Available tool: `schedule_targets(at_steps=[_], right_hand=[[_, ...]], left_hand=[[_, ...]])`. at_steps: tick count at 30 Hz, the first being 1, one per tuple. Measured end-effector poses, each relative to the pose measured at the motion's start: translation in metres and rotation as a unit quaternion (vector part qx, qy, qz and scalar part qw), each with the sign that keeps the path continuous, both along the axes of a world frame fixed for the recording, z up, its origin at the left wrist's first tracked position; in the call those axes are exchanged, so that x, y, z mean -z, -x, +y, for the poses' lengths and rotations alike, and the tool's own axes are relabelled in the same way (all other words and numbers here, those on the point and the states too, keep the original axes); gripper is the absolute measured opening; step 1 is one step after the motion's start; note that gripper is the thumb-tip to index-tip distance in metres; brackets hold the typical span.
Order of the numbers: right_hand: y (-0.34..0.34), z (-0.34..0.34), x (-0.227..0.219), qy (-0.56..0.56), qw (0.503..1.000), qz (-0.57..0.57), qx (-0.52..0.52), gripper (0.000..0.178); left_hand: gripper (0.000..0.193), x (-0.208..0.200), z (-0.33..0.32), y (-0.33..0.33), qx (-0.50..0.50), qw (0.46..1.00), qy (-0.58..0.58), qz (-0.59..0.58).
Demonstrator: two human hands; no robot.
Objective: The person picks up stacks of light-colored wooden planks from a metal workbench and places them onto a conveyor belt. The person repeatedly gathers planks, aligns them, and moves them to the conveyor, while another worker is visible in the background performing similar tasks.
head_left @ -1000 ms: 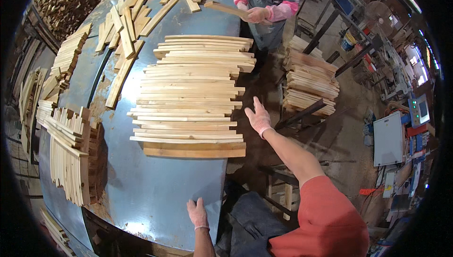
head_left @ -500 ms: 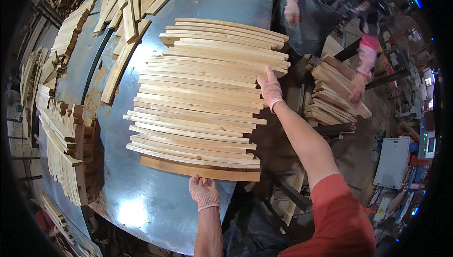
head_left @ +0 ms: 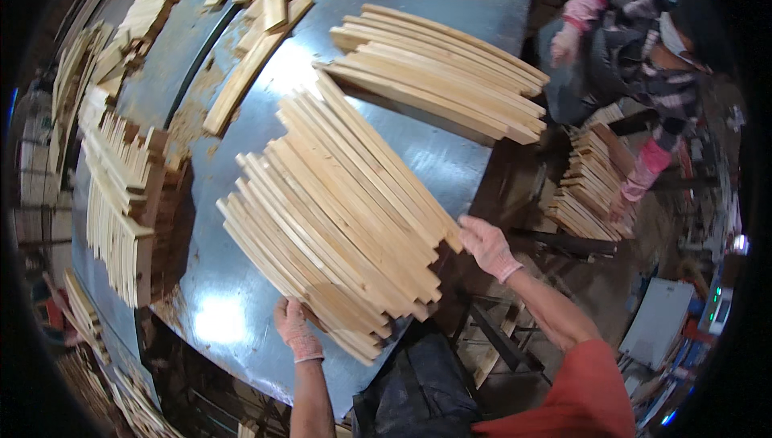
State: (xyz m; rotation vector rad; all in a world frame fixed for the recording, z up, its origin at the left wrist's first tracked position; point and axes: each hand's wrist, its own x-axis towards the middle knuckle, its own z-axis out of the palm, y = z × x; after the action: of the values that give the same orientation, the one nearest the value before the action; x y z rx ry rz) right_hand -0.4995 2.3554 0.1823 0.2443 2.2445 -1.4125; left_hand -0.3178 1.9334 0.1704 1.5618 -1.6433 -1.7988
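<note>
A wide row of pale wooden slats [head_left: 346, 205] stands on edge, packed side by side and slanted across the blue-grey metal table. My gloved left hand [head_left: 296, 329] grips the near-left side of this row, its fingers partly hidden behind the outermost slat. At the opposite side, near the right-hand ends, my gloved right hand [head_left: 486, 245] presses against the last slat, thumb on top. The row is squeezed between both hands, and its ends are uneven. Just beyond it a second, smaller row of slats [head_left: 442, 72] lies apart, near the table's right edge.
Loose boards [head_left: 257, 60] lie heaped at the far left of the metal table [head_left: 217, 269]. Stacked slats [head_left: 121, 213] line the left side. Across the right edge a co-worker [head_left: 635, 76] in pink cuffs reaches to another slat pile [head_left: 591, 185]. A grey box [head_left: 658, 321] stands at right.
The single long row has parted in two. My hands have swung the nearer part round, its right ends toward me, while the farther part stays behind. My view has shifted too.
</note>
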Motion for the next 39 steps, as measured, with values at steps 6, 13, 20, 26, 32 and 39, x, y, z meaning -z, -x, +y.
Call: schedule_targets(at_steps=[6,13,20,26,32,39], right_hand=[[0.084,-0.058,0.028,-0.107,0.959,0.209,-0.158,0.050],[0.127,-0.174,0.058,0.182,0.982,0.042,0.028,0.068],[0.113,-0.170,0.047,0.232,0.968,-0.086,0.039,0.069],[0.083,-0.162,0.042,0.218,0.961,-0.170,-0.020,0.057],[0.034,-0.150,0.046,0.236,0.948,-0.206,-0.060,0.052],[-0.038,-0.188,-0.012,0.243,0.930,-0.239,-0.136,0.060]], left_hand=[[0.048,0.013,-0.088,-0.036,0.238,0.946,0.206,-0.080],[0.076,0.061,-0.083,-0.027,0.319,0.890,0.249,-0.211],[0.078,0.010,-0.076,-0.019,0.058,0.959,-0.221,0.167],[0.082,0.002,-0.090,-0.038,0.053,0.950,-0.302,0.061],[0.087,-0.002,-0.074,-0.108,0.049,0.948,-0.305,0.078],[0.065,-0.069,-0.050,-0.215,-0.012,0.958,-0.247,0.147]])
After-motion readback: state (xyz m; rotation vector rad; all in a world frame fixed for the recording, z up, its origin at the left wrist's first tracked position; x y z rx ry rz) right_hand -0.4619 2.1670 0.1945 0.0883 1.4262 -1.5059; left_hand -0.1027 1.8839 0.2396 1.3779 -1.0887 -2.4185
